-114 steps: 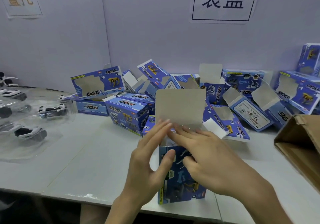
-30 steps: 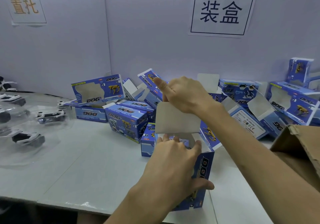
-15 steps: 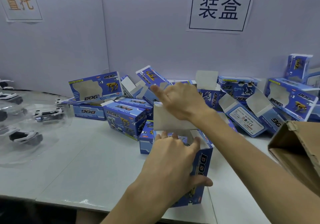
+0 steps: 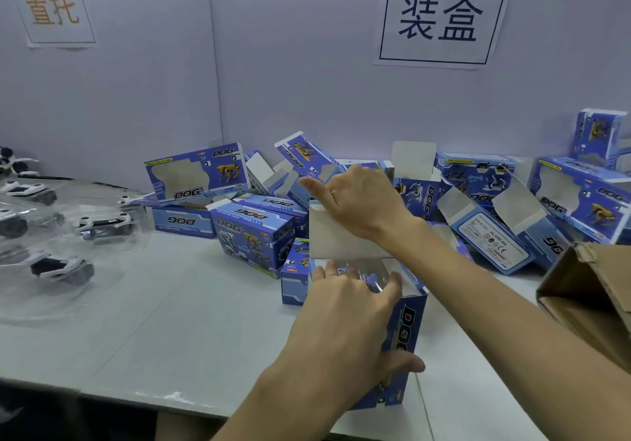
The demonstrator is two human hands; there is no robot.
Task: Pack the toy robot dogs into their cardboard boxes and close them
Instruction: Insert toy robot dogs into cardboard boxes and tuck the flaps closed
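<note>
A: Front edge of the desk (image 4: 170,321). What holds the box (image 4: 406,334)?
B: Left hand (image 4: 348,324) grips it upright, fingers hooked over the open mouth, thumb on the side panel. Clear plastic shows inside; I cannot make out the dog itself.
A: Just beyond?
B: Right hand (image 4: 362,201) pinches the top edge of the lid flap (image 4: 338,239), index finger out, bending it forward. Flap not tucked, so the box is unclosed.
A: Against 3.8 s ago?
B: Then both hands worked at the mouth and the flap stood free. Now the left braces and the right takes the flap. Little shift over the last second. Judgement: closing is under way.
A: Back edge?
B: Pile of open boxes (image 4: 252,232), unchanged.
</note>
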